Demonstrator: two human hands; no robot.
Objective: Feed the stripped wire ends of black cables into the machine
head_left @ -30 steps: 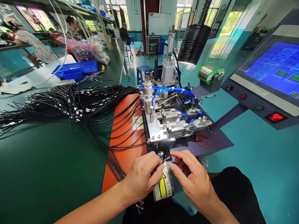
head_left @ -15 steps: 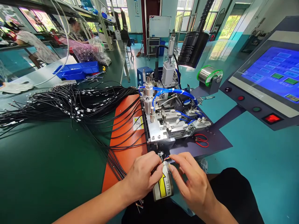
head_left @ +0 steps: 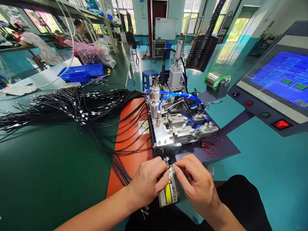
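Many blk cables lie L on the surface. R of them, L hand pinches the mostly hidden root of some coloured wires; these run approx. L-to-R between both hands, just far of the arrow label. R hand, thumb + index together, pinches their tips; both hands equally nr.

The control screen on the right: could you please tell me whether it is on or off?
It is on: the control screen glows bright blue, and the red switch below it looks lit.
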